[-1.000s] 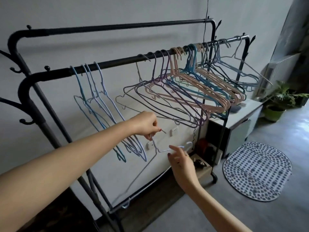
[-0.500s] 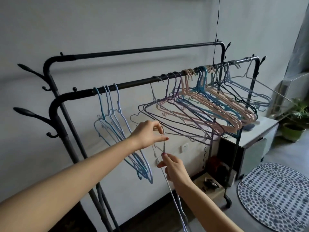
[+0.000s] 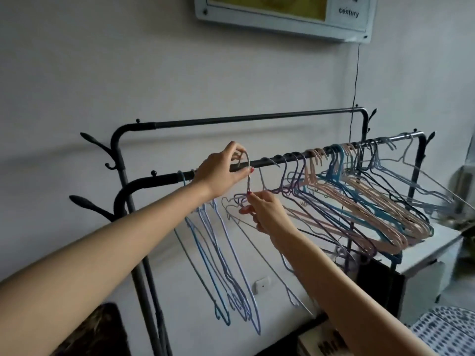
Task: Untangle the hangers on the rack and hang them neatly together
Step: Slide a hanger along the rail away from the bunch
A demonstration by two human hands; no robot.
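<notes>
A black rack's front bar (image 3: 267, 162) runs left to right. My left hand (image 3: 222, 170) pinches the hook of a thin grey wire hanger (image 3: 248, 173) over that bar. Just below, my right hand (image 3: 264, 214) pinches the same hanger's neck. A few blue and lilac hangers (image 3: 223, 258) dangle straight down to the left of it. A crowded fan of purple, pink, teal and dark hangers (image 3: 359, 199) slants along the bar's right half.
The rack's rear bar (image 3: 257, 118) runs behind, with curved pegs (image 3: 90, 137) sticking out at its left end. A white cabinet (image 3: 431, 255) stands under the right hangers. A framed panel (image 3: 282, 16) hangs on the wall above, and a dotted mat (image 3: 447, 332) lies at lower right.
Both hands have lifted the grey hanger from below the bar up to it, and its hook now sits over the bar. The camera has tilted upward.
</notes>
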